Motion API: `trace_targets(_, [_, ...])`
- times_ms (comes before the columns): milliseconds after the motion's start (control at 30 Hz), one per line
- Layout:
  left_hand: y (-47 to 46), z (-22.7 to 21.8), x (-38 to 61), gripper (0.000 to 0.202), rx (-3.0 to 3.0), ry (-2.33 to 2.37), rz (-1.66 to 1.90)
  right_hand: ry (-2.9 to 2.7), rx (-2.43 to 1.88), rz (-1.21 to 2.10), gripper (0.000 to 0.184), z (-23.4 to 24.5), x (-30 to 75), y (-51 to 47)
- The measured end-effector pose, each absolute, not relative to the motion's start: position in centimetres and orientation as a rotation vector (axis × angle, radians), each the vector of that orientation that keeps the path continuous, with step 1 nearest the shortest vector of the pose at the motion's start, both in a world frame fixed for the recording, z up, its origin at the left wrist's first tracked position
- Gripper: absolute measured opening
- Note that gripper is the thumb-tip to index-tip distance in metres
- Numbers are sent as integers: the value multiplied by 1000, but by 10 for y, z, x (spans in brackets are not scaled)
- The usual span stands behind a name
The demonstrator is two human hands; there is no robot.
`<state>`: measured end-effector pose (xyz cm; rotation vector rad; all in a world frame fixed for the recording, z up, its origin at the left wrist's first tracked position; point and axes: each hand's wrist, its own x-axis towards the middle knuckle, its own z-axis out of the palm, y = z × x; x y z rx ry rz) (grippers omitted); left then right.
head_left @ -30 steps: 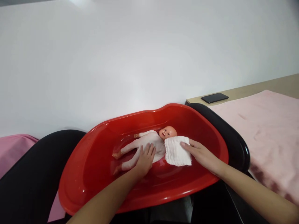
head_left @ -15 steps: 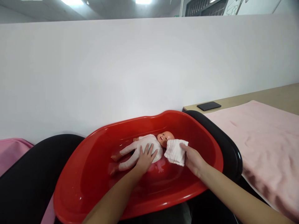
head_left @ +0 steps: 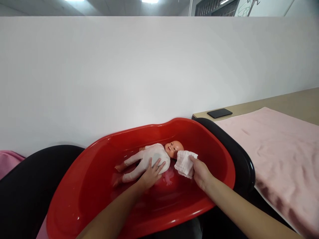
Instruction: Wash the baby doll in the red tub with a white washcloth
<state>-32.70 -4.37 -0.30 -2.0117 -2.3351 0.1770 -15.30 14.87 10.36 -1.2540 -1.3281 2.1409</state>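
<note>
A baby doll (head_left: 147, 158) with a white cloth body lies on its back in water in a red baby bathtub (head_left: 82, 186). Its head is toward the right, its legs toward the left, and one hand shows under the water. My left hand (head_left: 151, 174) rests on the near side of the doll's belly, fingers spread. In my right hand (head_left: 201, 171) a folded white gauze cloth (head_left: 184, 163) is pinched between thumb and fingers. The cloth hangs beside the doll's head and overlaps its edge; whether it touches is hard to tell.
Behind the tub stands a white partition (head_left: 124, 73). On the right, a pink sheet (head_left: 281, 146) covers part of a wooden surface (head_left: 294, 103) with a black phone-like slab (head_left: 219, 113) on it. Black rounded shapes flank the tub, the right one a basin-like rim (head_left: 245, 166).
My left hand has slid slightly toward the near side of the doll's belly. The cloth in my right hand has tilted a little. The whole view has shifted slightly.
</note>
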Motion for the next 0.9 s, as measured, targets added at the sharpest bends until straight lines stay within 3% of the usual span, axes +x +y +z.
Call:
trace_targets(167, [-55, -12, -333, 37, -1943, -2272, 381, -1188, -1312, 2218, 44, 106, -154, 148])
trace_targets(400, [-58, 0, -337, 32, -1924, -2383, 206, -1213, -1304, 2245, 47, 98, -153, 151])
trace_targets(633, [-49, -1, -345, 37, -1904, -2385, 285, -1228, -1412, 2232, 49, 96, -155, 152])
trace_targets(900, [-26, -4, -355, 41, -1924, -2221, 346, -1163, -1400, 2183, 35, 97, -156, 147])
